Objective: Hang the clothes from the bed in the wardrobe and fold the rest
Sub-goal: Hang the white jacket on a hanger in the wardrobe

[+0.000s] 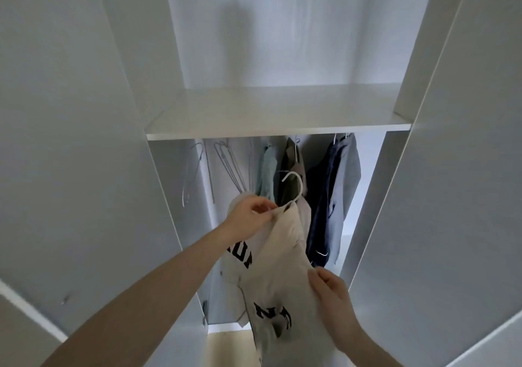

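Holding: left hand (pixel 252 213) pinching cream shirt (pixel 278 256) at white hanger (pixel 293 188)
Gripping: right hand (pixel 329 287) grasping shirt's side
Behind: wardrobe (pixel 278 129), hung clothes (pixel 330 194)

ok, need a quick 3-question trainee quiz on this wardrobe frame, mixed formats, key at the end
1. True or false: the white hanger carrying the cream shirt is already hooked on the rail.
2. Which hand pinches the shirt right at the hanger's neck? A) left hand B) right hand C) neither
3. Fill in: the bare wire hangers hang to the ____ of the clothes already hung.

Key: 1 false, it is held below the shelf, hook free. 2 A; the right hand grips the shirt lower down. 3 left.
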The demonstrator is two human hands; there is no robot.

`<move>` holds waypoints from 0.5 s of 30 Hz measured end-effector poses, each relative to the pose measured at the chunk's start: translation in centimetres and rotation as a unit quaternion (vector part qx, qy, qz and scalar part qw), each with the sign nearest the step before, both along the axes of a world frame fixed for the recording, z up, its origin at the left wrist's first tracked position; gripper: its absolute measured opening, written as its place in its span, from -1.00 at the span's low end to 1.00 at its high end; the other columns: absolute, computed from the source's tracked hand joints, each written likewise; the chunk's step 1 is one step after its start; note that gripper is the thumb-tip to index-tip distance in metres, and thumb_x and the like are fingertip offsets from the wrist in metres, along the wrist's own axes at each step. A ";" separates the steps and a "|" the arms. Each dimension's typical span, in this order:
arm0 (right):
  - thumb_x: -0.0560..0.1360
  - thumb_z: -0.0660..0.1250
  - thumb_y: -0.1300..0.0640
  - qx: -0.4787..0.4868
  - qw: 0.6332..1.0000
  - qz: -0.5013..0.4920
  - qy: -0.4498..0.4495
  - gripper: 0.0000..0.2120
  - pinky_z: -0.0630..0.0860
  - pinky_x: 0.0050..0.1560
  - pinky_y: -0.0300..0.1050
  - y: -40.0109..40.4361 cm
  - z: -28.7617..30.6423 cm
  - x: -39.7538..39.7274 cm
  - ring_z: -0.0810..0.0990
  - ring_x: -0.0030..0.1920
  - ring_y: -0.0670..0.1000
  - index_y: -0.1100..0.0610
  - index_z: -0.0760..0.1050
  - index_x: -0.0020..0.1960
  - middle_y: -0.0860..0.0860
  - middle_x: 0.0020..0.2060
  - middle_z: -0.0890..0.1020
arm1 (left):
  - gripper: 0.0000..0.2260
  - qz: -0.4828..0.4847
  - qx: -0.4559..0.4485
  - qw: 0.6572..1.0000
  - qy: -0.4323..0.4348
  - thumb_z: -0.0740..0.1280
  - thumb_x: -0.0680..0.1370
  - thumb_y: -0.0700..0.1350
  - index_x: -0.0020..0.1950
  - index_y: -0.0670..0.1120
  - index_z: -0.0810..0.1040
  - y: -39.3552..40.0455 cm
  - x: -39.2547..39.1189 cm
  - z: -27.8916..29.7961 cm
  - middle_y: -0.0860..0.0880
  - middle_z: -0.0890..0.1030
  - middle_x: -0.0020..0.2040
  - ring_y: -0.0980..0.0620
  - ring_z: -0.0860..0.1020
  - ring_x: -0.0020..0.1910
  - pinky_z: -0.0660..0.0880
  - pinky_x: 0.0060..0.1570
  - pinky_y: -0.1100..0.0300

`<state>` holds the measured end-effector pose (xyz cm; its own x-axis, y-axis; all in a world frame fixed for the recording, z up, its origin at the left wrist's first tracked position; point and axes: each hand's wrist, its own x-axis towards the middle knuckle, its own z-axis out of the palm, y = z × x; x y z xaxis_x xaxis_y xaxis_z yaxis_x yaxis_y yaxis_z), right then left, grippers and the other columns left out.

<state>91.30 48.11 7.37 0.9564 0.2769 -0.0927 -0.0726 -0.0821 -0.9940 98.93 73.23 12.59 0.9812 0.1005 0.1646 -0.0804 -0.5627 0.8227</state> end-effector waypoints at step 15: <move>0.71 0.20 0.05 -0.066 0.997 -0.040 -0.019 -0.70 0.54 -0.20 -0.29 6.4 -1.8 4.2 0.58 -0.29 -0.13 -0.17 0.39 0.42 -0.05 -0.15 0.66 | -0.90 -0.100 0.038 0.994 0.014 0.45 0.49 -0.03 -0.04 0.08 0.74 0.8 2.8 -2.7 0.27 0.68 -0.17 0.24 0.67 -0.12 0.60 -0.03 0.24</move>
